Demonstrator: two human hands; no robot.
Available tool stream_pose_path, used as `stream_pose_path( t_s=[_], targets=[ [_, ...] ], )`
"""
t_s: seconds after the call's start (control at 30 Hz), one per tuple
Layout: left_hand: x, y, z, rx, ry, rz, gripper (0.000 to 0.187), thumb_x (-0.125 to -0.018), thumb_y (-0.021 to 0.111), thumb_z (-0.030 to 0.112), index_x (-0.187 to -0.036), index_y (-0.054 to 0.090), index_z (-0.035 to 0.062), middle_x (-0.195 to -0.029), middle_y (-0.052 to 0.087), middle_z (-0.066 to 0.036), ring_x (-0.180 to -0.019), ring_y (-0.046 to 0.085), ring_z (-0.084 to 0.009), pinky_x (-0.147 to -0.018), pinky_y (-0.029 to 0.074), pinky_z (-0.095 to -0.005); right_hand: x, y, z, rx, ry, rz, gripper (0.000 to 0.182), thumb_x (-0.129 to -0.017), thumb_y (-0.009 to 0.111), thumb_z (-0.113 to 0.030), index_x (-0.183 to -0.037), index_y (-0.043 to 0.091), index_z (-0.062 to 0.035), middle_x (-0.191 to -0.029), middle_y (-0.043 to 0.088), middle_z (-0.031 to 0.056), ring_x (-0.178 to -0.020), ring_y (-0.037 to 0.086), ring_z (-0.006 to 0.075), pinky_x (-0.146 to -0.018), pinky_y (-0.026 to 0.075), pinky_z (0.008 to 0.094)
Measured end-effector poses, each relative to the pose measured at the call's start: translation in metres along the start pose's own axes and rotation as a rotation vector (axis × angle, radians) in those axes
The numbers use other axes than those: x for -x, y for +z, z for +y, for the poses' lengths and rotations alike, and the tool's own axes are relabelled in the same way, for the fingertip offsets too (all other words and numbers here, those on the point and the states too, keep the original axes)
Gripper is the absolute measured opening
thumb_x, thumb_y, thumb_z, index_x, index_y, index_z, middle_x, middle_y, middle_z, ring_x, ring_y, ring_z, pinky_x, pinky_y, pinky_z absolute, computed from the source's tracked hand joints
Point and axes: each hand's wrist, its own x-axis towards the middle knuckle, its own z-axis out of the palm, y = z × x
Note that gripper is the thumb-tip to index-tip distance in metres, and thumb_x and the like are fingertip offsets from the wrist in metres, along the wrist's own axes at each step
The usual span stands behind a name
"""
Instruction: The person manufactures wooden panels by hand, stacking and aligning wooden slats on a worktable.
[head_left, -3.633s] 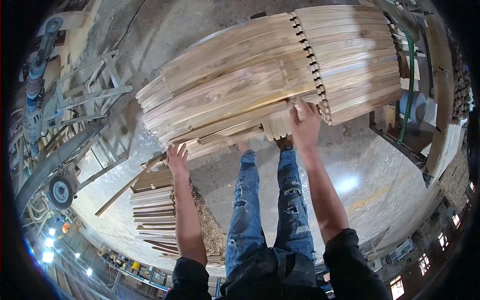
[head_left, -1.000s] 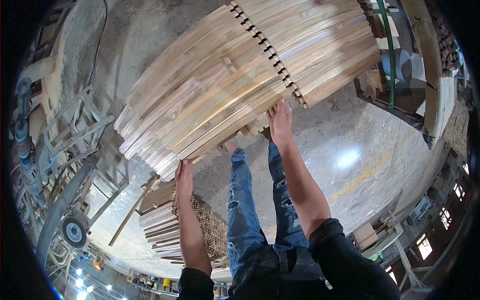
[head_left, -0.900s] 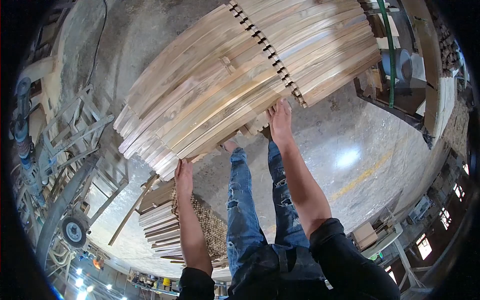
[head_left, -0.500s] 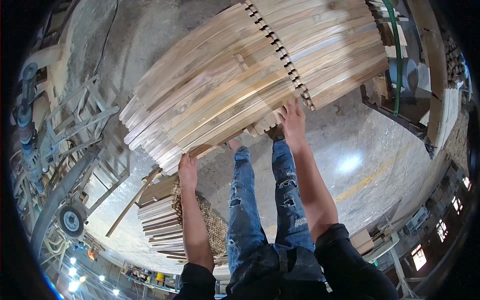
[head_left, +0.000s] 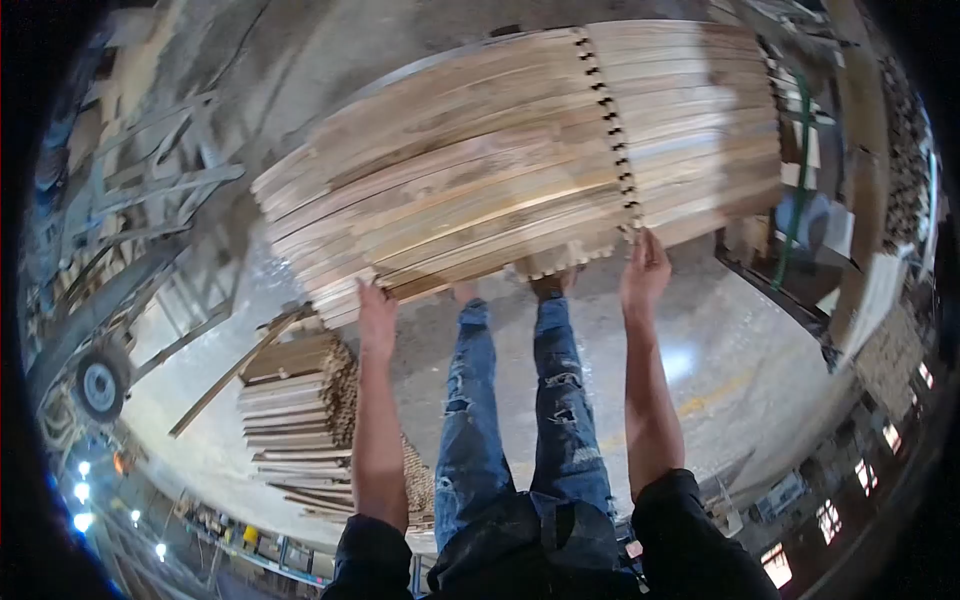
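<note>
Long pale wooden strips (head_left: pixel 470 160) lie side by side in a wide stack in front of me. A row of notched strip ends (head_left: pixel 612 120) divides it into a longer left part and a shorter right part. At the near edge, my left hand (head_left: pixel 376 318) is closed on the left end of a wooden strip (head_left: pixel 500 245). My right hand (head_left: pixel 645 272) pinches near that strip's right end, beside the notched row. Fingertips are partly hidden against the wood. Short wooden ends (head_left: pixel 570 258) stick out beneath the near edge, above my feet.
A second pile of strips (head_left: pixel 290 400) sits on the floor at left, with a loose stick (head_left: pixel 235 370) beside it. Farther left stands a metal frame with a wheel (head_left: pixel 101 386). A green hose (head_left: pixel 800 185) hangs at right by a wooden beam (head_left: pixel 865 190).
The view has shifted and turned, so the stack looks more level. My right hand appears lower and farther right, still at the near edge by the notched row. My left hand stays at the left end.
</note>
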Motion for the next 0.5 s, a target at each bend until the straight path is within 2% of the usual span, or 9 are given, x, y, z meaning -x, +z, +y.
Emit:
stream_pose_path(
  t_s=[0.03, 0.13, 0.2, 0.27, 0.33, 0.4, 0.47, 0.5],
  targets=[
    [-0.005, -0.012, -0.006, -0.009, 0.025, -0.036, 0.078, -0.095, 0.027, 0.056, -0.146, 0.007, 0.0011, -0.152, 0.01, -0.016, -0.138, 0.019, -0.0268, -0.115, 0.009, -0.0418, -0.003, -0.007, 0.008, 0.0, -0.023, 0.006, 0.033, -0.093, 0.056, -0.014, -0.118, 0.055, 0.007, -0.108, 0.063, 0.0122, -0.098, 0.059, 0.0165, -0.088, 0.044, 0.0259],
    [-0.014, -0.026, -0.016, 0.102, -0.028, -0.037, 0.075, -0.096, 0.028, 0.054, -0.145, 0.01, 0.0006, -0.152, 0.014, -0.017, -0.139, 0.018, -0.0263, -0.115, 0.01, -0.0418, -0.019, -0.038, -0.002, 0.062, -0.073, 0.083, 0.034, -0.093, 0.056, -0.018, -0.116, 0.056, 0.0068, -0.105, 0.064, 0.0132, -0.097, 0.059, 0.0167, -0.086, 0.045, 0.0274],
    [-0.03, -0.054, -0.034, 0.082, 0.04, -0.133, 0.069, -0.093, 0.039, 0.056, -0.137, 0.028, 0.0029, -0.116, 0.044, -0.008, -0.099, 0.044, -0.0198, -0.11, 0.023, -0.0387, -0.043, -0.072, -0.003, 0.127, -0.095, 0.154, 0.035, -0.093, 0.054, -0.02, -0.115, 0.057, 0.0064, -0.103, 0.065, 0.0146, -0.097, 0.06, 0.0171, -0.084, 0.046, 0.029],
    [-0.031, -0.053, -0.039, 0.06, 0.042, -0.06, 0.074, -0.093, 0.04, 0.055, -0.143, 0.019, 0.0043, -0.132, 0.038, -0.011, -0.113, 0.042, -0.022, -0.111, 0.02, -0.0399, -0.091, -0.115, 0.017, 0.299, -0.219, 0.244, 0.038, -0.093, 0.054, -0.025, -0.115, 0.057, 0.0062, -0.107, 0.064, 0.0177, -0.101, 0.06, 0.0222, -0.086, 0.046, 0.032],
    [-0.023, -0.045, -0.031, 0.065, 0.023, 0.051, 0.075, -0.094, 0.039, 0.054, -0.146, 0.011, 0.0066, -0.146, 0.026, -0.012, -0.127, 0.034, -0.0231, -0.112, 0.017, -0.0399, -0.138, -0.154, 0.002, 0.377, -0.212, 0.247, 0.038, -0.094, 0.053, -0.026, -0.115, 0.057, 0.005, -0.11, 0.063, 0.0184, -0.102, 0.06, 0.0249, -0.087, 0.046, 0.0336],
    [-0.01, -0.031, -0.027, -0.039, 0.093, 0.035, 0.075, -0.095, 0.037, 0.051, -0.147, 0.004, 0.0074, -0.152, 0.014, -0.015, -0.136, 0.023, -0.0252, -0.113, 0.017, -0.0402, -0.192, -0.192, -0.009, 0.459, -0.212, 0.243, 0.038, -0.094, 0.052, -0.027, -0.116, 0.057, 0.0037, -0.113, 0.062, 0.0192, -0.103, 0.06, 0.0275, -0.088, 0.045, 0.0352],
    [-0.005, -0.007, -0.02, -0.046, 0.1, 0.234, 0.071, -0.098, 0.034, 0.047, -0.147, 0.002, 0.0079, -0.149, 0.022, -0.017, -0.129, 0.033, -0.025, -0.112, 0.02, -0.04, -0.254, -0.217, -0.007, 0.655, -0.194, 0.222, 0.041, -0.095, 0.047, -0.032, -0.117, 0.058, 0.002, -0.112, 0.062, 0.0199, -0.106, 0.059, 0.0304, -0.09, 0.044, 0.0371],
    [-0.011, -0.014, -0.021, -0.049, 0.076, 0.227, 0.071, -0.098, 0.033, 0.047, -0.147, 0.0, 0.0078, -0.149, 0.02, -0.017, -0.125, 0.037, -0.026, -0.112, 0.02, -0.0399, -0.285, -0.223, -0.007, 0.662, -0.203, 0.213, 0.041, -0.095, 0.047, -0.032, -0.117, 0.058, 0.002, -0.112, 0.062, 0.0199, -0.106, 0.059, 0.0304, -0.09, 0.044, 0.0371]
  ],
)
